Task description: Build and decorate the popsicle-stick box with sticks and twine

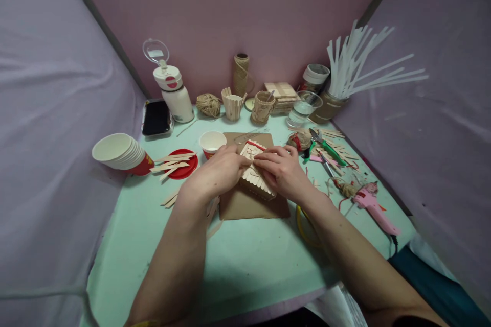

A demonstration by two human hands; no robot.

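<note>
A small box built of wooden craft sticks sits on a brown cardboard sheet in the middle of the mint-green table. My left hand rests on its left side with the fingers closed against the sticks. On the box's right side lies my right hand, its fingers curled over the top. The fingertips of both hands meet above the box and pinch at its sticks. Part of the box is hidden under them.
A stack of paper cups, a red lid with loose sticks and a single cup lie to the left. To the right are green pliers and a pink glue gun. Twine, jars and a white bottle line the back.
</note>
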